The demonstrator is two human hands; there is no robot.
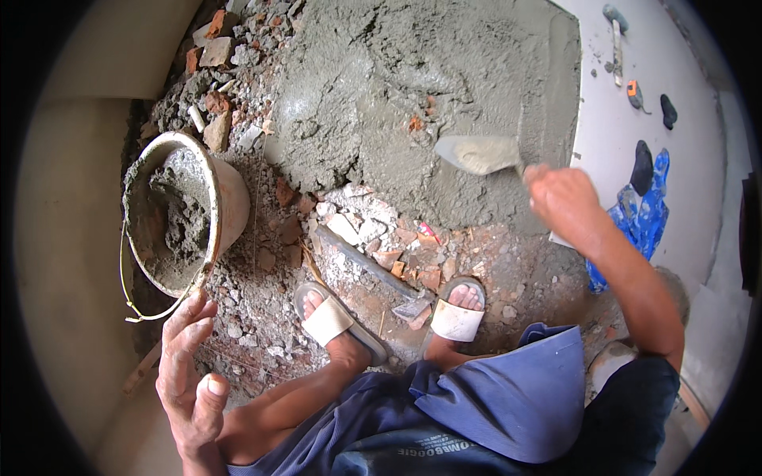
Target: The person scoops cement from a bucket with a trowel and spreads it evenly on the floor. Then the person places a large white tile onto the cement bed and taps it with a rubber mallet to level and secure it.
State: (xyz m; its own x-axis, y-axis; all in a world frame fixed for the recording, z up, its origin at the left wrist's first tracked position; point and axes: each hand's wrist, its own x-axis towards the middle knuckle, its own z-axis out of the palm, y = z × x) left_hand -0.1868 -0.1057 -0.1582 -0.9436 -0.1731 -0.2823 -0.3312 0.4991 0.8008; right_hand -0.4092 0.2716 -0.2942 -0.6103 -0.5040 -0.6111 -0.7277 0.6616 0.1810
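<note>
My right hand (562, 202) is closed round the handle of a trowel (479, 153). The trowel's pale, smeared blade points left and lies over the wet grey mortar (444, 87), which spreads across the floor ahead of me. My left hand (189, 373) is raised with its fingers apart and nothing in them. Its fingertips come close to the near rim of a tilted white bucket (232, 202); whether they touch it, I cannot tell. Inside the bucket is a lump of mortar (184, 214), and a thin handle hangs down its left side.
A hammer (373, 266) lies on rubble by my sandalled feet. Broken bricks (216, 51) border the mortar at the left. On the pale slab at right lie a tape measure (635, 94), a mallet (616, 40), dark shoe-like items (642, 168) and a blue plastic bag (647, 214).
</note>
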